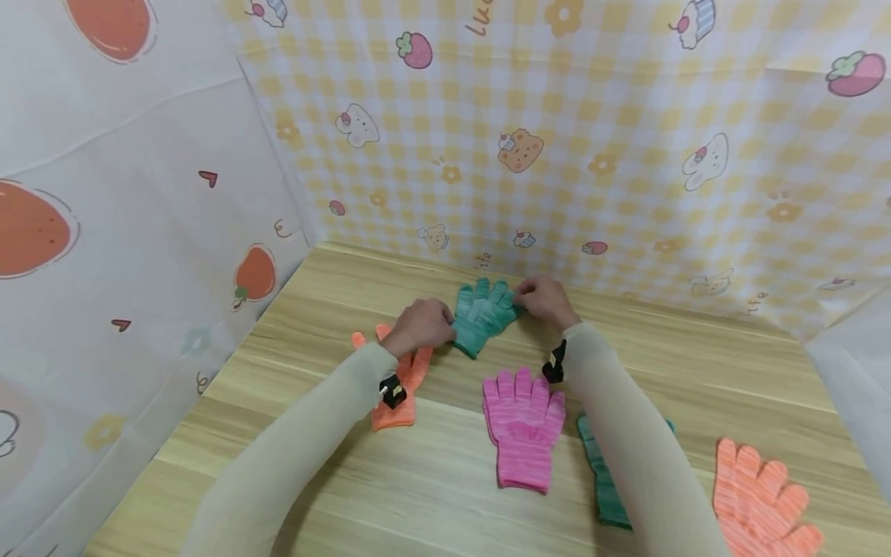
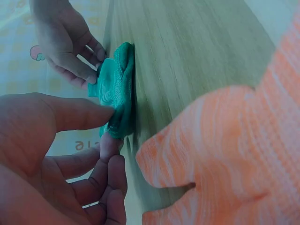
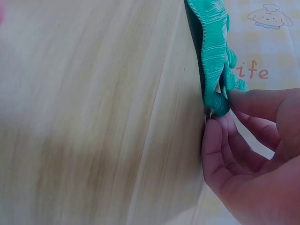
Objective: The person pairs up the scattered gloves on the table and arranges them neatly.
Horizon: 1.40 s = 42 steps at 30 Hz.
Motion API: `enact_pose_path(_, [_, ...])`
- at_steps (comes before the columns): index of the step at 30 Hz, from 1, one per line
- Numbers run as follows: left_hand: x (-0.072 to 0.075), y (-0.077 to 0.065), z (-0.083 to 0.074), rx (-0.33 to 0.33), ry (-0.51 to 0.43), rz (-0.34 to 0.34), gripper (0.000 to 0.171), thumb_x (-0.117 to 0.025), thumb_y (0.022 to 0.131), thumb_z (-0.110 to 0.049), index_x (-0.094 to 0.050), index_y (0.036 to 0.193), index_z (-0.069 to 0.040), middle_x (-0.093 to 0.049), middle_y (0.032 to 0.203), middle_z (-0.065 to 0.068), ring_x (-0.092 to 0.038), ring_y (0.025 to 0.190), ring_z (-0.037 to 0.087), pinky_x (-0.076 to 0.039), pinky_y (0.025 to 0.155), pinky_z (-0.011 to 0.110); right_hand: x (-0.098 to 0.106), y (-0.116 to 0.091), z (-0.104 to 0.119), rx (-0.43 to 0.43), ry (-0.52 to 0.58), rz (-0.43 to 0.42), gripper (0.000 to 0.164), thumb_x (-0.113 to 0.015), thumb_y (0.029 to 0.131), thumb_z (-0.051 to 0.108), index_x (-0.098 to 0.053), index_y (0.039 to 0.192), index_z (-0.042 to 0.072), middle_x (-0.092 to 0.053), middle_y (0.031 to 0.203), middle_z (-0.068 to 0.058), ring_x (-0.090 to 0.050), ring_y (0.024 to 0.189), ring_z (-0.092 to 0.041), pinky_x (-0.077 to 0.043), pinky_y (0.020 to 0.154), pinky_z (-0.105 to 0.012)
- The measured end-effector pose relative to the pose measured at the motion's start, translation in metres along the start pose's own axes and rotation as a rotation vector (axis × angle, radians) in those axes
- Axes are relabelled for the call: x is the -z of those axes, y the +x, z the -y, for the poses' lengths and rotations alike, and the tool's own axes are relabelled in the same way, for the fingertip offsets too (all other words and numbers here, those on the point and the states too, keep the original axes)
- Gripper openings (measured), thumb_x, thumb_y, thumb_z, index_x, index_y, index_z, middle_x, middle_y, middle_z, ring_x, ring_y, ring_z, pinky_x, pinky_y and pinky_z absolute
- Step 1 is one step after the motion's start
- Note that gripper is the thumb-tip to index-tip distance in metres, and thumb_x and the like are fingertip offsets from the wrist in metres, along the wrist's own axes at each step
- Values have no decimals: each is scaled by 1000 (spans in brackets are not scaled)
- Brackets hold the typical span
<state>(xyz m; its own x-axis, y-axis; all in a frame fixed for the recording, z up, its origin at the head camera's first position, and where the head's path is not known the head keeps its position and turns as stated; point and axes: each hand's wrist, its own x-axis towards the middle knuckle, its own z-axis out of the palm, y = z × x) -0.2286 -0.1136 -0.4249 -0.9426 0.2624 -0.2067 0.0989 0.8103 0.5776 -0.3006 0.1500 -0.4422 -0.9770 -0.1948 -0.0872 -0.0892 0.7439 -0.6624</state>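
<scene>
A green knit glove (image 1: 480,313) lies at the back of the table, its fingers pointing toward the back wall. My left hand (image 1: 426,322) pinches its left edge; in the left wrist view the thumb presses on top of the green fabric (image 2: 108,91) with the index fingertip underneath. From the other side my right hand (image 1: 546,300) pinches the end of a glove finger on the right, seen up close in the right wrist view (image 3: 215,61). An orange glove (image 1: 393,418) lies below my left wrist, partly covered by the hand and sleeve.
In front lies a pink pair of gloves (image 1: 525,425), stacked. Another green glove (image 1: 611,487) is partly hidden under my right sleeve (image 1: 626,418). More orange gloves (image 1: 759,495) lie at the front right. A checked cloth (image 1: 592,100) hangs behind the wooden table (image 1: 390,495).
</scene>
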Motion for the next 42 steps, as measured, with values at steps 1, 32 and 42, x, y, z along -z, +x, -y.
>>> enact_pose_path(1, [0,0,0,-13,-9,-1,45,-65,98,-7,-38,65,-19,-23,59,-5,-19,57,12,-20,57,31,1,-1,-1,5,8,2,25,-70,105,13,-78,120,-6,-74,119,-22,-64,98,-29,-53,78,-32])
enact_pose_path(32, [-21,-12,-53,-197,-325,12,22,-69,100,-16,-79,117,-6,-76,105,3,-68,98,15,-55,87,31,76,-64,-31,-84,438,61,41,-59,112,13,-57,144,-11,-63,125,-15,-66,96,-12,-61,99,-45])
enact_pose_path(42, [-38,-23,-75,-187,-523,144,22,-72,103,-13,-75,122,-2,-76,103,4,-75,102,30,-57,79,29,108,-97,-50,-85,529,137,37,-59,113,15,-54,139,-11,-59,118,-5,-62,100,-13,-62,96,-38])
